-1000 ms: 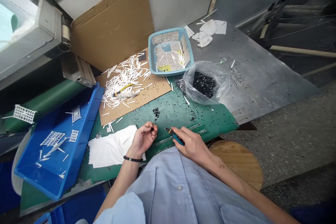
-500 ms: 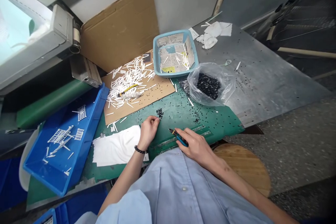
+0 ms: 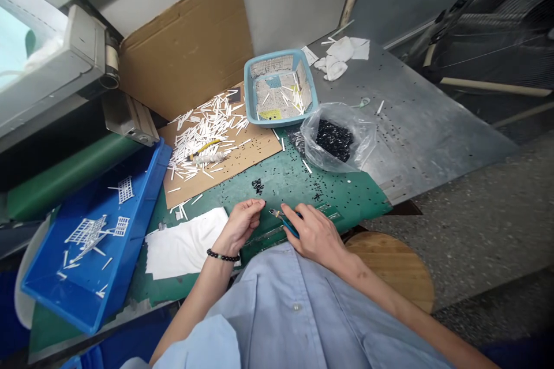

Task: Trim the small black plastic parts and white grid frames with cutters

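Green mat [image 3: 281,176], pliers [image 3: 289,226] on our side

Our right hand [image 3: 318,236] holds them, nose toward our left hand [image 3: 242,222], pinched narrow; can't tell on what. Black pile [image 3: 258,186] just beyond. Open run toward the bag [image 3: 366,145], scattered bits [image 3: 317,196] on it; right of there, mat's edge meets steel [image 3: 428,132]. Towel [image 3: 186,245] beside our left wrist.

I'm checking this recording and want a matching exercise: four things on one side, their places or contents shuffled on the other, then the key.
Things
1. Blue pliers
2. Clear bag
3. Bracelet
4. Light-blue basket

Places or contents
A. Around the left wrist
B. Has white sticks inside
C. In the right hand
D. Has black bits inside

Pairs: 1-C, 2-D, 3-A, 4-B
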Action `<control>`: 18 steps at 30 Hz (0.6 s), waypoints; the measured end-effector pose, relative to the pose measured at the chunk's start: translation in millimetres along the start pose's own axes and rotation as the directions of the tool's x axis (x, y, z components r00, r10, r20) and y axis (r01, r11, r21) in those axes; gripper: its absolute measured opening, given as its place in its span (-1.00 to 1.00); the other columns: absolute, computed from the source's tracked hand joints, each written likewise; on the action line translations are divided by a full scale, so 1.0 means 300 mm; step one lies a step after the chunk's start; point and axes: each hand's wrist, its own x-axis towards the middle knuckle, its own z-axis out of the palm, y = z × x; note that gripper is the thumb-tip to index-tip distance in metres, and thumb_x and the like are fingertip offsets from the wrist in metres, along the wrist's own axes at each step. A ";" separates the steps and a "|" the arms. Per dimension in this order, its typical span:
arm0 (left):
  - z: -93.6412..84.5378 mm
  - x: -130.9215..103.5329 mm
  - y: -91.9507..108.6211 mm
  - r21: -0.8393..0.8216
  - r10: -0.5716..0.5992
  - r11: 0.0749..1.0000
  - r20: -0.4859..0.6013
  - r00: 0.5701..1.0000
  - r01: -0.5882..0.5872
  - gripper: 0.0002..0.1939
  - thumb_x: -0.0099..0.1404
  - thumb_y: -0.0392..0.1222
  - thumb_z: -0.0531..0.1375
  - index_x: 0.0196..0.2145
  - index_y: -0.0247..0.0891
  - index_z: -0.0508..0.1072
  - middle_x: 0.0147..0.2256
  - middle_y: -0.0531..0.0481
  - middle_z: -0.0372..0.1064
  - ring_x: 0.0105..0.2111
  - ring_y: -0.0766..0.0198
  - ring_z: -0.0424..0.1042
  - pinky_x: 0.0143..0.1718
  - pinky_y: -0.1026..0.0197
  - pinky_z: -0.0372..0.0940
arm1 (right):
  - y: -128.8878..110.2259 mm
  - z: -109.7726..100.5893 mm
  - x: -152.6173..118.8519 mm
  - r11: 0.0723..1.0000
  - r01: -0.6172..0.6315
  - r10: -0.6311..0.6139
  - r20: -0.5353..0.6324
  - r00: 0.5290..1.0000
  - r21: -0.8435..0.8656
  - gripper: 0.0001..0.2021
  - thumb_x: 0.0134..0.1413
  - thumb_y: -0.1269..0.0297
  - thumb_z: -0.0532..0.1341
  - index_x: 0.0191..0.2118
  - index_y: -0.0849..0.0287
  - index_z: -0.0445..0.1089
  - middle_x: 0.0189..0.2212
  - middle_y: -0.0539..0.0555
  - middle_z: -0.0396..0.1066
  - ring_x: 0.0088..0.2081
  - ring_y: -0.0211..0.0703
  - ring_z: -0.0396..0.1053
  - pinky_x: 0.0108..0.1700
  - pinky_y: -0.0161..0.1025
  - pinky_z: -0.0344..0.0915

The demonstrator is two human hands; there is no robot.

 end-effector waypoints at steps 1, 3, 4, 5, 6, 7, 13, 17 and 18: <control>0.008 -0.009 0.003 -0.042 -0.025 0.999 0.023 0.999 0.026 -0.61 -0.06 -0.04 0.41 -0.50 -0.31 0.31 -0.65 0.26 -0.14 -0.65 0.51 -0.21 -0.61 0.32 -0.30 | -0.002 -0.002 0.001 1.000 -0.001 0.001 -0.001 1.000 -0.006 -0.55 0.22 0.22 0.07 0.18 0.24 0.25 -0.25 0.16 0.32 -0.26 -0.04 0.26 -0.22 -0.16 0.25; 0.021 -0.023 0.006 -0.080 -0.052 0.995 0.041 0.998 0.055 -0.59 -0.08 -0.06 0.43 -0.51 -0.31 0.28 -0.65 0.26 -0.14 -0.65 0.53 -0.21 -0.62 0.34 -0.31 | -0.003 -0.001 0.000 1.000 -0.003 0.003 -0.012 1.000 -0.012 -0.55 0.22 0.22 0.07 0.18 0.24 0.25 -0.26 0.16 0.32 -0.26 -0.05 0.25 -0.23 -0.16 0.25; 0.027 -0.027 0.007 -0.087 -0.061 0.994 0.043 0.997 0.065 -0.58 -0.09 -0.06 0.44 -0.52 -0.31 0.28 -0.66 0.26 -0.13 -0.65 0.54 -0.20 -0.63 0.35 -0.31 | -0.004 0.000 -0.001 1.000 -0.005 0.004 -0.017 1.000 -0.012 -0.55 0.22 0.22 0.07 0.18 0.24 0.24 -0.26 0.16 0.32 -0.26 -0.05 0.25 -0.23 -0.16 0.25; 0.032 -0.030 0.006 -0.088 -0.067 0.994 0.041 0.997 0.071 -0.57 -0.10 -0.06 0.44 -0.53 -0.31 0.27 -0.66 0.26 -0.13 -0.65 0.54 -0.20 -0.63 0.35 -0.31 | -0.004 0.002 -0.002 1.000 -0.005 0.005 -0.022 1.000 -0.012 -0.55 0.22 0.23 0.07 0.18 0.25 0.24 -0.26 0.16 0.32 -0.26 -0.05 0.25 -0.24 -0.17 0.25; 0.035 -0.032 0.005 -0.086 -0.070 0.994 0.038 0.997 0.073 -0.57 -0.10 -0.06 0.44 -0.53 -0.31 0.28 -0.66 0.26 -0.12 -0.65 0.54 -0.20 -0.63 0.36 -0.30 | -0.003 0.004 -0.003 1.000 -0.007 0.006 -0.024 1.000 -0.012 -0.55 0.21 0.23 0.07 0.18 0.25 0.24 -0.26 0.16 0.32 -0.26 -0.05 0.25 -0.24 -0.17 0.25; 0.038 -0.033 0.003 -0.081 -0.070 0.994 0.034 0.997 0.072 -0.57 -0.10 -0.05 0.44 -0.53 -0.31 0.28 -0.67 0.26 -0.12 -0.66 0.54 -0.19 -0.63 0.36 -0.30 | -0.003 0.005 -0.004 1.000 -0.008 0.008 -0.024 1.000 -0.011 -0.55 0.21 0.23 0.08 0.18 0.25 0.24 -0.26 0.16 0.32 -0.26 -0.05 0.25 -0.24 -0.17 0.25; 0.040 -0.035 -0.009 -0.022 -0.042 0.999 0.008 0.999 0.042 -0.59 -0.10 -0.03 0.44 -0.55 -0.35 0.35 -0.67 0.23 -0.06 -0.66 0.55 -0.16 -0.64 0.33 -0.27 | -0.006 -0.003 -0.003 1.000 -0.013 0.014 0.032 0.999 -0.028 -0.55 0.19 0.27 0.08 0.18 0.23 0.25 -0.27 0.17 0.34 -0.26 -0.04 0.29 -0.26 -0.18 0.27; 0.033 -0.038 -0.026 0.043 -0.018 0.999 -0.010 1.000 0.018 -0.62 -0.09 -0.03 0.44 -0.50 -0.36 0.41 -0.65 0.18 0.07 -0.67 0.54 -0.10 -0.64 0.32 -0.25 | -0.011 -0.008 -0.002 0.999 -0.019 0.023 0.138 0.990 -0.031 -0.57 0.16 0.36 0.09 0.16 0.20 0.27 -0.27 0.15 0.37 -0.29 -0.07 0.36 -0.32 -0.23 0.28; 0.031 -0.038 -0.031 0.059 -0.014 0.998 -0.013 1.000 0.014 -0.62 -0.09 -0.03 0.44 -0.49 -0.36 0.42 -0.64 0.17 0.11 -0.67 0.54 -0.09 -0.64 0.32 -0.24 | -0.011 -0.005 -0.003 0.999 -0.026 0.030 0.162 0.986 -0.026 -0.57 0.15 0.38 0.09 0.15 0.19 0.27 -0.27 0.15 0.38 -0.31 -0.09 0.37 -0.34 -0.25 0.28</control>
